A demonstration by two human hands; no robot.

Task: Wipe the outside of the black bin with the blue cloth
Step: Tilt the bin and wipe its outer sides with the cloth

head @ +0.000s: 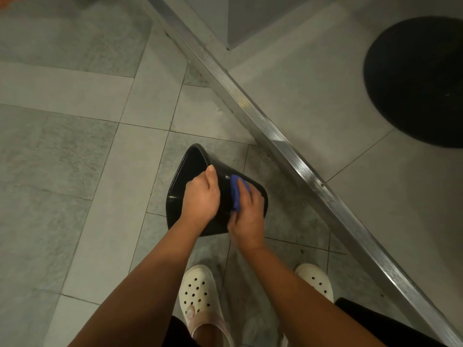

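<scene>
Black bin (pixel 198 161) sits tipped at centre frame, my left hand (pixel 200 196) clamped on its rim to steady it while my right hand (pixel 246 216), fingers closed on the cloth (pixel 236 190), presses it against the wall.

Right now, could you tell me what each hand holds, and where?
Left hand grips the glossy black plastic bin at its rim; right hand presses the bunched blue cloth against its side.

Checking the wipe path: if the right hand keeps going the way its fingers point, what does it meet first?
The right hand already presses the blue cloth on the black bin; beyond its wall comes bare floor tile, depth unclear.
</scene>
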